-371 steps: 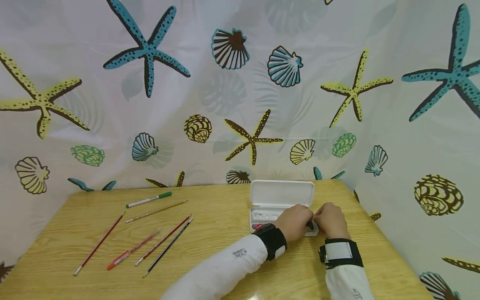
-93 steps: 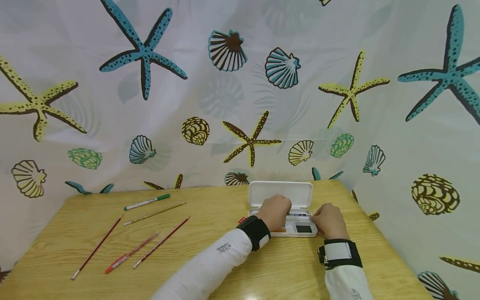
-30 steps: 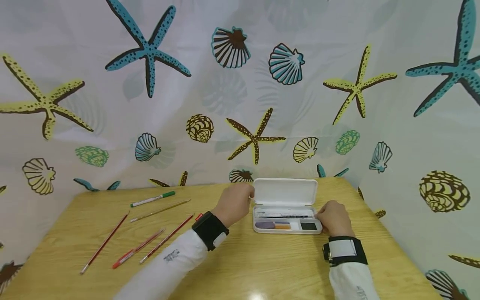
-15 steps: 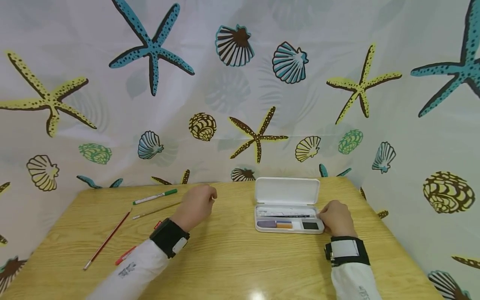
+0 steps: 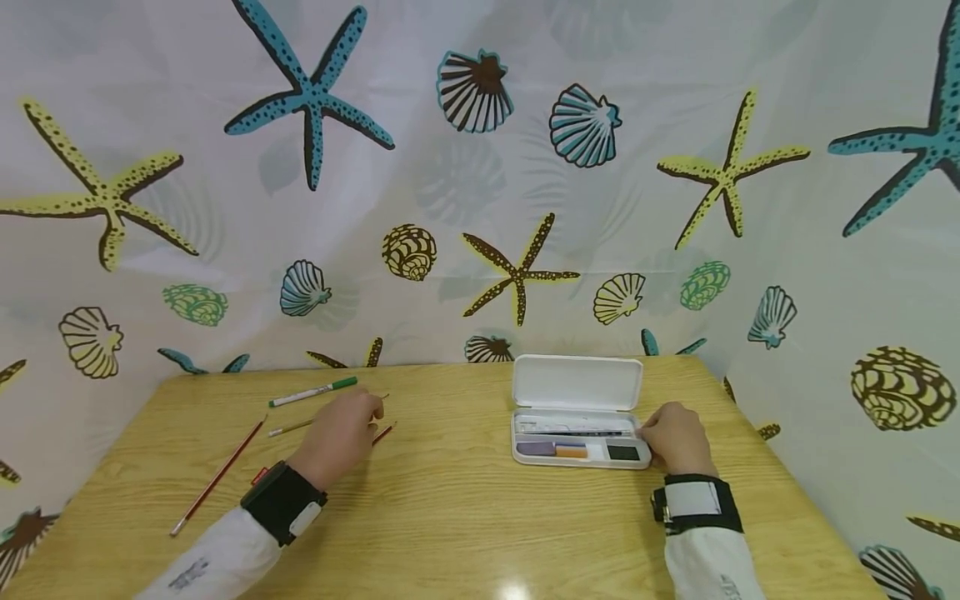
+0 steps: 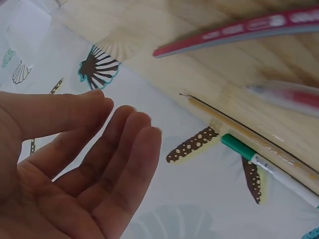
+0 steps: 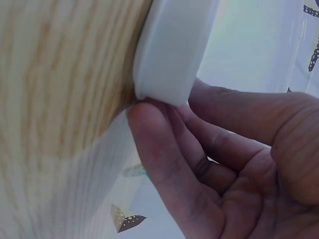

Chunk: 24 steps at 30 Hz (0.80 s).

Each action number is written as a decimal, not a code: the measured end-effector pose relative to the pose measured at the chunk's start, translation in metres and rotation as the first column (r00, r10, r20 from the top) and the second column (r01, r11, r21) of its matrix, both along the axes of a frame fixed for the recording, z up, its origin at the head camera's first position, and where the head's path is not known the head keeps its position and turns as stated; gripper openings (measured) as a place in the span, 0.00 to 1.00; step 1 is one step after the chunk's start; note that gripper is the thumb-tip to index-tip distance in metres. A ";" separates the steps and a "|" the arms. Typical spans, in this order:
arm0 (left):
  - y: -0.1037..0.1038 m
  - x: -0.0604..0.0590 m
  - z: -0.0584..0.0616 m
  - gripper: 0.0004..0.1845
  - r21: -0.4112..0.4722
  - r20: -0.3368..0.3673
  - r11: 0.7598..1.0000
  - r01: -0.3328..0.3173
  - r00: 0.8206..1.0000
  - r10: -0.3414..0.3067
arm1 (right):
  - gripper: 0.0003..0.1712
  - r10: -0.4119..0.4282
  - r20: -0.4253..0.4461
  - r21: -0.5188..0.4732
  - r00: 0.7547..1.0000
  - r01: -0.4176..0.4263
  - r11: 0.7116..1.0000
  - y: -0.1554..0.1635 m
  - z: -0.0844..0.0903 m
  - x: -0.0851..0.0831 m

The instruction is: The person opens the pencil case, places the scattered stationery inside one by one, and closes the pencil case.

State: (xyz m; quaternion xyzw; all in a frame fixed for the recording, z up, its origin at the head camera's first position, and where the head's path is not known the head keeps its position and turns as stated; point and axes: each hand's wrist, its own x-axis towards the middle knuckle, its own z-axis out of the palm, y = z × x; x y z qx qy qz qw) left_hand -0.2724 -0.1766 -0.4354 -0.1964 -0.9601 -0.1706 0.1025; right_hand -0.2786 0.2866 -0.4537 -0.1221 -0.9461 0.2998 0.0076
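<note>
Left hand (image 5: 339, 435) has swung away from the open white plastic pencil case (image 5: 579, 413) and now sits over the loose pens on the left of the pale wooden worktop (image 5: 465, 525), fingers (image 6: 119, 144) straight and slack, holding nothing. We see it just above the thin tan pencil (image 5: 288, 428) and a red pen (image 5: 384, 432), with the green-capped white marker (image 5: 313, 392) just beyond. The black pen that lay among these is now inside the case. Right hand (image 5: 675, 440) stays at the case's right end, fingers (image 7: 164, 164) curled against its corner, steadying it. We judge another pen is about to be picked; a long red pencil (image 5: 219, 476) lies further left.
</note>
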 end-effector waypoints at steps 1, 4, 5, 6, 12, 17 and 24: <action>-0.002 0.001 -0.001 0.08 -0.001 0.017 1.000 -0.011 1.000 0.011 | 0.10 0.000 0.001 -0.001 1.000 0.000 1.000 0.000 0.000 0.000; -0.006 0.002 -0.004 0.09 -0.008 0.069 0.999 -0.037 0.997 0.038 | 0.10 -0.002 0.005 -0.004 1.000 0.002 1.000 0.000 0.000 0.000; -0.007 0.002 -0.005 0.09 -0.008 0.084 0.999 -0.042 0.996 0.042 | 0.10 -0.004 0.008 -0.007 1.000 0.004 1.000 0.000 0.000 0.000; -0.008 0.002 -0.006 0.09 -0.007 0.098 0.999 -0.045 0.994 0.045 | 0.10 -0.006 0.010 -0.009 1.000 0.006 1.000 0.000 -0.001 0.000; -0.012 0.001 -0.015 0.04 -0.043 0.106 0.998 -0.047 0.993 0.052 | 0.10 -0.008 0.022 -0.016 1.000 0.008 1.000 0.001 -0.001 -0.001; -0.013 0.002 -0.021 0.11 -0.067 0.122 0.996 -0.057 0.990 0.065 | 0.10 -0.008 0.024 -0.017 1.000 0.008 1.000 0.001 0.000 -0.002; -0.012 0.003 -0.025 0.12 -0.082 0.140 0.994 -0.068 0.987 0.079 | 0.10 -0.019 0.034 -0.022 0.999 0.020 1.000 0.000 0.001 -0.002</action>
